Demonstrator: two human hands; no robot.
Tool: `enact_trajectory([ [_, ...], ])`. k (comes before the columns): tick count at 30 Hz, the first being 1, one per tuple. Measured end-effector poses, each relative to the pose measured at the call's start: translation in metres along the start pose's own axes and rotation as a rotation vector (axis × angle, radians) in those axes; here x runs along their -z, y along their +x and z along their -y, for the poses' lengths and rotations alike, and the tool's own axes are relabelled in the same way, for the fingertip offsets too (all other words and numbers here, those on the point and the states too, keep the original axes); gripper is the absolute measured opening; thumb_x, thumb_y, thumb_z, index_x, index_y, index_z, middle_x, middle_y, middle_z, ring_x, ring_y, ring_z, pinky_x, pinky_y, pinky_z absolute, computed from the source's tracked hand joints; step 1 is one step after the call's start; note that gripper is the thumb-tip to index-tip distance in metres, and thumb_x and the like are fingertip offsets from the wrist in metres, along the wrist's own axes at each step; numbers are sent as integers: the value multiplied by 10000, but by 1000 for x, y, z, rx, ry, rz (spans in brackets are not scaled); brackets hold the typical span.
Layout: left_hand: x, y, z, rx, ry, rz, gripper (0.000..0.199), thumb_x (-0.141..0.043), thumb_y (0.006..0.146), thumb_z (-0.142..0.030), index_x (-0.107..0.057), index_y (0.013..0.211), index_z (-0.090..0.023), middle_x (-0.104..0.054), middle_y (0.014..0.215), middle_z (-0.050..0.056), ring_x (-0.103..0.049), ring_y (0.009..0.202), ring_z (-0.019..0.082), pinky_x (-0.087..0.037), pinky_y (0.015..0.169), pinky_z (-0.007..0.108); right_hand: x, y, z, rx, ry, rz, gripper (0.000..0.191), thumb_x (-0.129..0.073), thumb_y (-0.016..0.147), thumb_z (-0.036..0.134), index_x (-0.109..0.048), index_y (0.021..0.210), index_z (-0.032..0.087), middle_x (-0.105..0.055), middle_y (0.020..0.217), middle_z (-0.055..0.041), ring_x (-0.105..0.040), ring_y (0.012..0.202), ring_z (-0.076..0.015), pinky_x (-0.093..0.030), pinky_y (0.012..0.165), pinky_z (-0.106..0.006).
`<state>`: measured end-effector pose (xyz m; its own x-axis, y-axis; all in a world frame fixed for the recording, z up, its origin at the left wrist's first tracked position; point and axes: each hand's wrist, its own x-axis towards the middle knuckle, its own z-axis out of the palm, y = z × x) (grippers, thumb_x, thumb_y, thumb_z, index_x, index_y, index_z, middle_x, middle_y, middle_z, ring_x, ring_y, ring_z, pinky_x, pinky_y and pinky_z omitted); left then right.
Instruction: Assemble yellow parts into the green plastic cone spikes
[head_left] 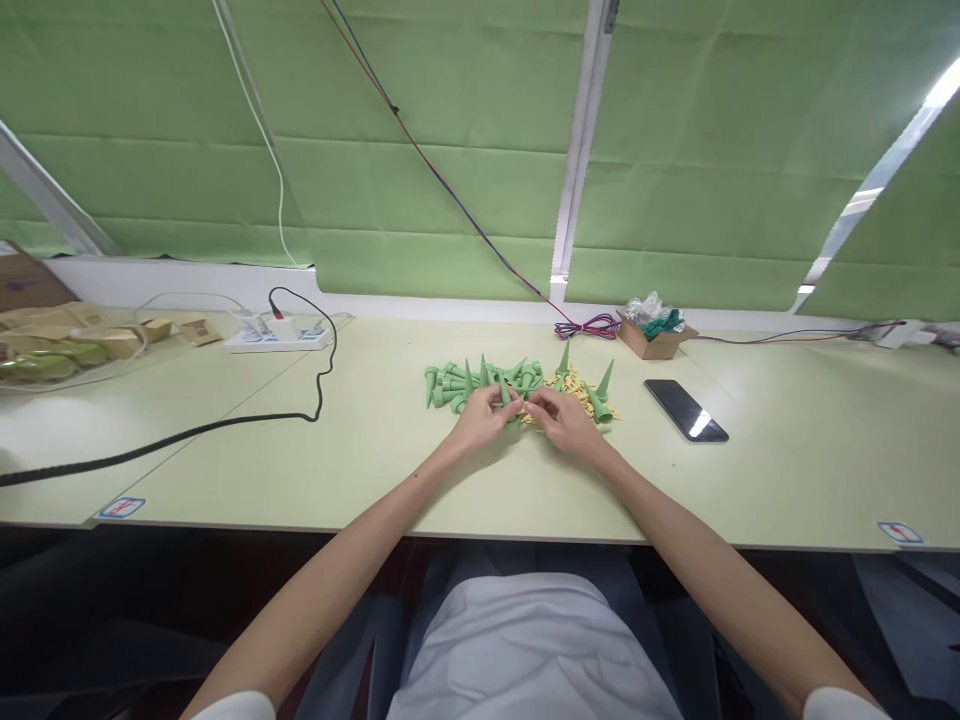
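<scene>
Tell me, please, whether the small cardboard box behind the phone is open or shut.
The box is open: crumpled clear plastic and green material stick up above its rim.

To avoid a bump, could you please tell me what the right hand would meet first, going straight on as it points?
The right hand would probably meet the left hand first, at its fingertips, though depth is hard to judge.

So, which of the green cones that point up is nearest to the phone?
The rightmost upward-pointing cone, at the right edge of the yellow pieces; the others pointing up are farther left from the phone.
</scene>
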<state>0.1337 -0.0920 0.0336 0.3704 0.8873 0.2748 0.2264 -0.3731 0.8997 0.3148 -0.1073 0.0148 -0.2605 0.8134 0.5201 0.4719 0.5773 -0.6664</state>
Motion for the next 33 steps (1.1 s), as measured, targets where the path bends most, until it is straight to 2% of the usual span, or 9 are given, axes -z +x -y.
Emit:
enact_trajectory([
  [6, 0, -1, -1, -6, -12, -2, 321, -646, 806, -475, -599, 774, -160, -448, 547, -37, -367, 478, 87, -303, 476, 240, 0, 0, 1, 30, -59, -1, 289, -489, 959, 332, -554, 713, 195, -505, 617, 14, -409, 565, -131, -306, 559, -273],
  [15, 0, 0, 2, -24, -33, 22, 327, -658, 811, -478, -615, 788, -155, -474, 558, -25, -388, 479, 87, -311, 464, 242, -2, 0, -3, 51, -122, -23, 396, -444, 981, 383, -483, 634, 196, -442, 574, 18, -380, 552, -132, -279, 563, -275],
  [25, 0, 3, 8, -38, -50, -20, 315, -646, 846, -472, -622, 840, -158, -503, 644, -4, -377, 493, 74, -290, 453, 236, -2, 1, 3, -13, -98, -42, 325, -434, 991, 394, -568, 770, 197, -526, 650, 9, -442, 582, -136, -318, 583, -267],
  [33, -2, 1, 6, -15, -113, 34, 361, -682, 806, -517, -576, 860, -177, -466, 594, -40, -335, 435, 61, -248, 407, 222, -2, 1, 3, 7, -109, -46, 348, -403, 995, 354, -460, 687, 203, -480, 620, 14, -424, 575, -139, -304, 589, -272],
])
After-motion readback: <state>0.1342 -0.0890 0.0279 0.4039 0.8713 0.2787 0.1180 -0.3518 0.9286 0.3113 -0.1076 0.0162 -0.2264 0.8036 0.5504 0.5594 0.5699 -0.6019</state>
